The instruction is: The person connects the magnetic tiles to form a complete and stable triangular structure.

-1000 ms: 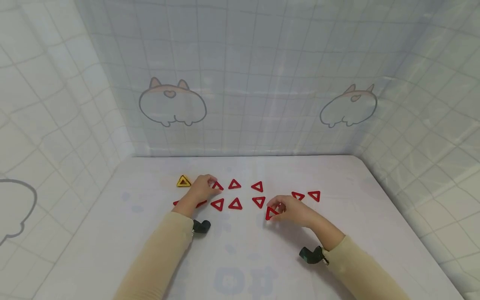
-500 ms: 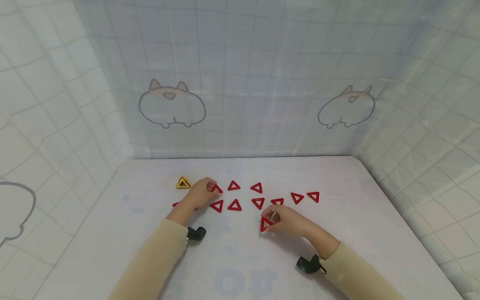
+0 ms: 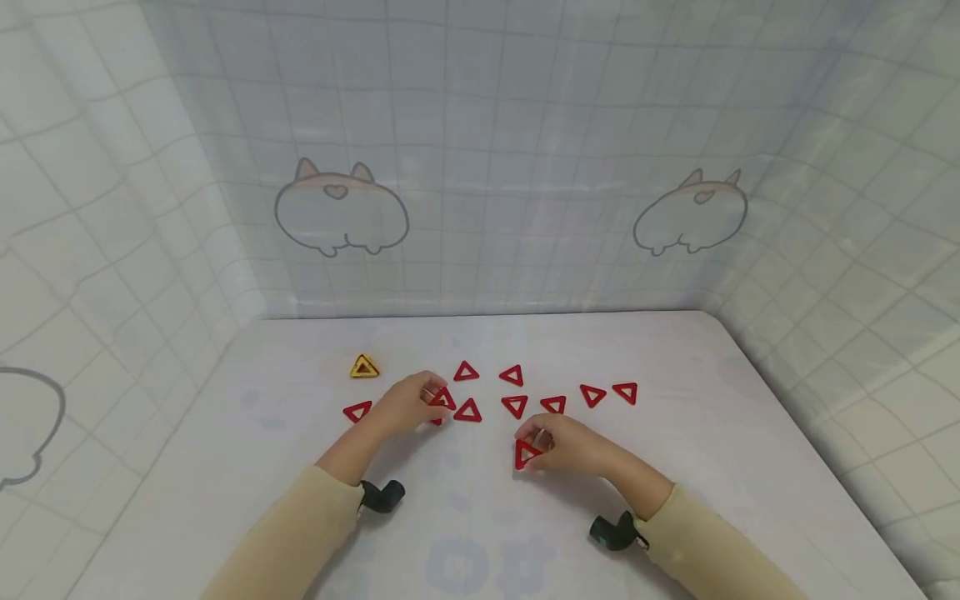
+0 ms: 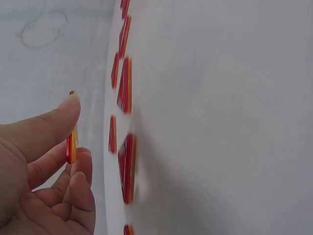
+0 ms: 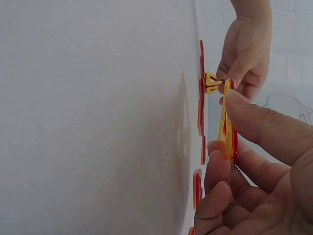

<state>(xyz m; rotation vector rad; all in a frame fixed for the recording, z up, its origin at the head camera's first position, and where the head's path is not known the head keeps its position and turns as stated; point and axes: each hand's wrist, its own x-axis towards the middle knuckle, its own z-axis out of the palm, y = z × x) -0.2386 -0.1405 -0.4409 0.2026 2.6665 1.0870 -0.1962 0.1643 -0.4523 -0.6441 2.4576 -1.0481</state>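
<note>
My left hand (image 3: pixel 408 406) pinches a triangular frame (image 3: pixel 444 398) between thumb and fingers. The left wrist view shows this frame edge-on, red on one side and yellow on the other, raised off the table. In my right hand (image 3: pixel 573 442) a second triangular frame (image 3: pixel 527 454) is pinched, tilted up with its red face toward the head camera. Its yellow side (image 5: pixel 226 127) shows in the right wrist view. Just beyond the right fingers lies a red triangle (image 3: pixel 553 405). Another red triangle (image 3: pixel 468 411) lies right beside the left fingertips, and one behind them is partly hidden.
Several more red triangles lie in loose rows, among them one at the far right (image 3: pixel 626 392) and one left of the left wrist (image 3: pixel 357 411). A yellow triangle (image 3: pixel 364 367) sits at the back left. White gridded walls (image 3: pixel 480 167) enclose the table.
My left hand has lifted its triangle from the back row and brought it nearer and slightly right. The right hand has drawn its triangle nearer and a little left, uncovering another triangle behind it.
</note>
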